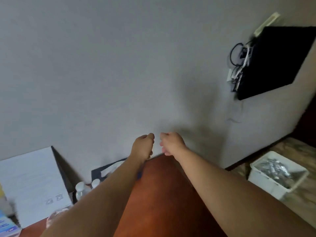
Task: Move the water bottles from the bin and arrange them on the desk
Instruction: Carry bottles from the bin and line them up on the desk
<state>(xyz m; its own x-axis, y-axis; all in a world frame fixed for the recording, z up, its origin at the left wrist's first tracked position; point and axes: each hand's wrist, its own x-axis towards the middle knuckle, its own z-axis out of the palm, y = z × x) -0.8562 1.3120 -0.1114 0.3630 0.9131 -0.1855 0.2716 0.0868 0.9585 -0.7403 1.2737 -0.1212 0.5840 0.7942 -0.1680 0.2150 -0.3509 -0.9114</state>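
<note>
Both my arms reach forward over the reddish-brown desk [164,194]. My left hand [143,146] and my right hand [171,143] hover side by side at the desk's far edge, close to the wall. Their fingers are curled under and hold nothing. Two clear water bottles with white caps [80,188] [95,183] stand at the left of the desk, partly hidden by my left forearm. A white bin [256,175] sits on the floor at the right, with shiny clear plastic inside that is too blurred to identify.
A large white box [30,182] stands at the desk's left end, with a dark tray [97,171] behind the bottles. Something clear [56,214] lies by the box. A black panel with tangled cables [273,62] hangs on the wall at upper right.
</note>
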